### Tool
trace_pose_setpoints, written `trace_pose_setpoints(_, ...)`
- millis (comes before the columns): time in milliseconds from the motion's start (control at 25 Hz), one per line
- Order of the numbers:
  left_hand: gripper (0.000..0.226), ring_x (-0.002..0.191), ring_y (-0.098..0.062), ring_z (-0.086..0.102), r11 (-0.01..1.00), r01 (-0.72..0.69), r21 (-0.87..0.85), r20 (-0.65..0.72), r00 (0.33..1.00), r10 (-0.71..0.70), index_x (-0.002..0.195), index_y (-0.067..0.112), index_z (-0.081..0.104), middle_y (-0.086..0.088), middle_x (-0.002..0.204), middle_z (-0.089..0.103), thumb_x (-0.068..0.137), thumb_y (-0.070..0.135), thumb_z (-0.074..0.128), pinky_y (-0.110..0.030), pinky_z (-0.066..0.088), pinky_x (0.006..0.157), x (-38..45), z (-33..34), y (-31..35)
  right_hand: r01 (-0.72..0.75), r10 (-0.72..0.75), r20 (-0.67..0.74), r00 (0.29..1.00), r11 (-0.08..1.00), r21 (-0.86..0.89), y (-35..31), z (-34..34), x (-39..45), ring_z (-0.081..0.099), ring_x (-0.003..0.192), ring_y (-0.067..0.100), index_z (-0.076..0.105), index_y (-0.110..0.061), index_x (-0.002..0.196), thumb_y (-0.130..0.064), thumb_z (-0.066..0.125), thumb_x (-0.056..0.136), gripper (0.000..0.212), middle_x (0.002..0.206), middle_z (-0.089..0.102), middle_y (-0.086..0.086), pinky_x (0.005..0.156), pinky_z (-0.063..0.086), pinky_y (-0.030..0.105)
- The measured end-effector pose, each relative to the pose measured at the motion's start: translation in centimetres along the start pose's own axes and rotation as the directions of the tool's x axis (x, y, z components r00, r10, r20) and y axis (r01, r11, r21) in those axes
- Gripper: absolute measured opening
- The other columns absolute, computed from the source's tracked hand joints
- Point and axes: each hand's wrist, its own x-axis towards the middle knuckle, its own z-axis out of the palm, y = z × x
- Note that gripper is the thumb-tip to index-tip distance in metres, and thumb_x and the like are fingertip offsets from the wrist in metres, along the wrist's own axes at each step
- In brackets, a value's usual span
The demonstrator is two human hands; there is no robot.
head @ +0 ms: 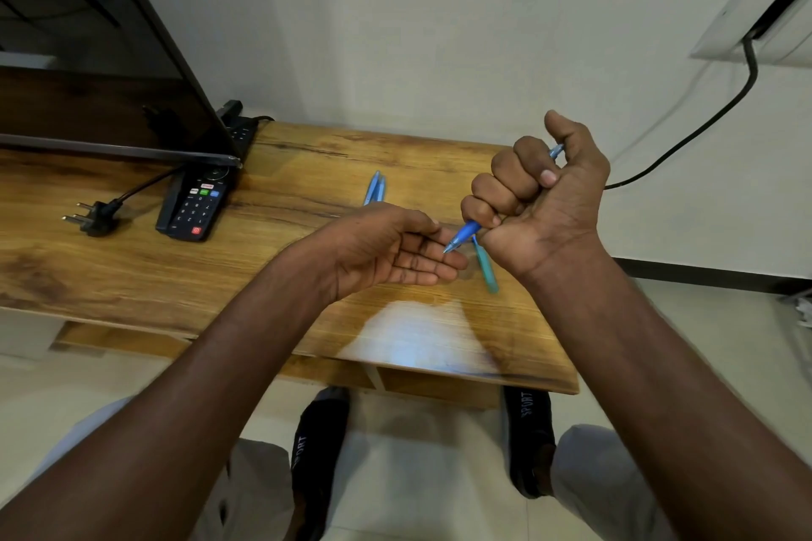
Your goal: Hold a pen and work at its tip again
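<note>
1. A slim blue plastic ballpoint pen point(465, 233) was held above the right part of the wooden tabletop, tilted, its tip pointing down and to the left and its clicker end poking out of the top of the fist by the thumb.
2. The right hand point(540, 198) gripped that pen in a closed fist, all four fingers curled round the barrel and the thumb raised.
3. The left hand point(395, 250) lay palm up just beside the pen tip, its fingers nearly straight and close together, holding nothing; the tip hovered over the fingertips, and contact could not be told.
4. A teal pen part point(487, 266) lay on the brown wood-grain table point(285, 171) just below the right fist.
5. Two more light blue pens point(374, 188) lay side by side farther back.
6. To the left sat a black remote control point(193, 206), a black three-pin plug point(94, 217) and a dark television screen point(101, 70).
</note>
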Motion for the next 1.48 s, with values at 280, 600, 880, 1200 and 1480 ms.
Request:
trace_pose_setpoints(280, 0.035, 0.113, -0.035, 0.075, 1.0, 0.0, -0.008, 0.003, 1.0, 0.001, 0.129, -0.002, 0.066, -0.023, 0.116, 0.077, 0.11, 0.021, 0.048, -0.043, 0.057, 0.103, 0.0, 0.0, 0.0, -0.013, 0.013, 0.0, 1.0, 1.0, -0.001, -0.1, -0.1, 0.2, 0.009, 0.04, 0.013, 0.029, -0.023, 0.042, -0.041, 0.036, 0.101, 0.062, 0.041, 0.015, -0.006, 0.049, 0.013, 0.026)
trace_pose_setpoints(600, 0.033, 0.108, -0.033, 0.076, 1.0, -0.006, -0.013, 0.015, 1.0, 0.007, 0.123, -0.001, 0.069, -0.024, 0.115, 0.077, 0.11, 0.02, 0.048, -0.042, 0.057, 0.101, -0.2, 0.1, 0.0, -0.035, 0.035, -0.005, 0.999, 0.999, -0.018, 0.0, -0.2, 0.3, 0.011, 0.039, 0.013, 0.028, -0.024, 0.043, -0.043, 0.038, 0.1, 0.061, 0.041, 0.015, -0.007, 0.048, 0.013, 0.024)
trace_pose_setpoints(880, 0.029, 0.112, -0.036, 0.075, 1.0, -0.015, -0.008, 0.01, 1.0, 0.015, 0.119, 0.001, 0.07, -0.023, 0.114, 0.077, 0.109, 0.02, 0.05, -0.042, 0.058, 0.101, -0.4, 0.1, 0.2, 0.023, -0.023, -0.063, 0.998, 1.0, -0.008, -0.1, -0.4, 0.3, 0.011, 0.039, 0.013, 0.029, -0.023, 0.044, -0.036, 0.037, 0.1, 0.057, 0.043, 0.015, -0.007, 0.049, 0.013, 0.026)
trace_pose_setpoints(1200, 0.062, 0.111, -0.032, 0.075, 0.989, -0.092, 0.115, 0.073, 0.994, 0.084, 0.124, 0.006, 0.071, -0.017, 0.116, 0.078, 0.103, 0.06, 0.048, -0.038, 0.057, 0.093, -0.7, 0.4, 0.3, -0.063, 0.06, -0.084, 0.995, 0.998, -0.024, 0.3, -0.9, 1.0, 0.018, 0.041, 0.011, 0.04, -0.02, 0.052, -0.051, 0.038, 0.103, 0.06, 0.046, 0.021, -0.006, 0.05, 0.017, 0.026)
trace_pose_setpoints(1480, 0.043, 0.087, -0.016, 0.076, 0.91, -0.217, 0.354, 0.053, 0.976, 0.212, 0.115, 0.002, 0.074, -0.008, 0.093, 0.079, 0.1, 0.041, 0.066, -0.032, 0.054, 0.078, -0.6, 0.3, -0.2, -0.047, 0.031, -0.162, 0.986, 0.994, -0.095, 1.2, -1.2, 1.9, 0.03, 0.049, 0.012, 0.051, -0.017, 0.08, -0.052, 0.03, 0.111, 0.051, 0.057, 0.033, -0.004, 0.052, 0.029, 0.026)
